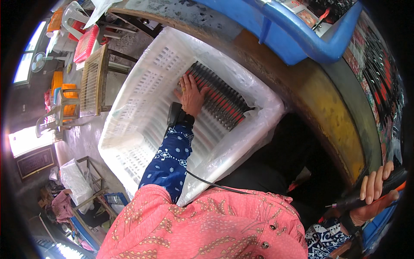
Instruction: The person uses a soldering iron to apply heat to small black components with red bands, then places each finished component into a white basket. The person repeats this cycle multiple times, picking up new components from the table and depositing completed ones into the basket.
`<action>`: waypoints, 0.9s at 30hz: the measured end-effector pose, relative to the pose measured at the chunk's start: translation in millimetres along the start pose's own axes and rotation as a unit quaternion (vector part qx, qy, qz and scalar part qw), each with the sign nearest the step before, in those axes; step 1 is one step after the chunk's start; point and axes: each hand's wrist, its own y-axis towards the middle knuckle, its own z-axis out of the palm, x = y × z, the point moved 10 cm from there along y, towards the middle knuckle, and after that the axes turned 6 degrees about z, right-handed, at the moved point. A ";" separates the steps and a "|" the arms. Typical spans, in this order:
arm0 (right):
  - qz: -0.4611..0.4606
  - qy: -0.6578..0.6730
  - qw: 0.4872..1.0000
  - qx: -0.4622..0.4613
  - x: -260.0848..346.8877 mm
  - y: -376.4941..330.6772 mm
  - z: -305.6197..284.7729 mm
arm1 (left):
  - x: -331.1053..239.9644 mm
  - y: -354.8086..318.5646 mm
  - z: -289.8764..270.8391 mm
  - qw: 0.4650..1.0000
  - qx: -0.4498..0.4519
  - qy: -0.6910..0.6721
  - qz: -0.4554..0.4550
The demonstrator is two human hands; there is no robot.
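Observation:
My left hand (190,96) reaches into a white plastic basket (142,73) lined with clear plastic sheet. Its fingers are stretched out and lie on a row of slim black and red pieces (217,101), packed side by side. What the pieces are I cannot tell. At the lower right, my right hand (374,190) is closed round a black cylindrical tool (351,200) with a thin metal tip. The tip points left, away from the basket's contents.
A curved-looking worktable edge (332,112) runs beyond the basket, with a blue plastic tray (293,34) on it. More black and red slim pieces (381,82) lie at the far right. Chairs (71,19) and a mesh-topped table (92,80) stand at left.

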 end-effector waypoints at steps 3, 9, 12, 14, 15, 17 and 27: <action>-0.006 0.001 1.000 -0.009 -0.2 -0.3 1.8 | -3.4 4.2 10.9 0.999 0.041 0.017 -0.004; -0.012 -0.003 1.000 -0.005 -1.1 -0.1 6.0 | -4.8 6.1 8.1 0.998 0.059 0.006 -0.017; -0.012 0.001 1.000 -0.009 -0.7 -0.7 5.9 | -8.4 9.1 3.5 0.999 0.049 0.002 -0.013; -0.013 0.009 1.000 -0.009 -0.8 -0.8 6.0 | -14.2 15.3 2.6 0.999 0.039 -0.006 0.001; -0.012 0.013 1.000 -0.009 -0.7 -1.3 6.2 | -16.6 18.4 1.6 1.000 0.029 -0.005 0.009; -0.013 0.019 1.000 -0.007 -0.9 -1.6 7.0 | -18.9 23.8 4.7 1.000 0.022 -0.006 0.009; -0.023 0.011 1.000 -0.008 2.1 -2.0 7.6 | -18.3 30.9 12.6 1.000 0.027 -0.010 0.005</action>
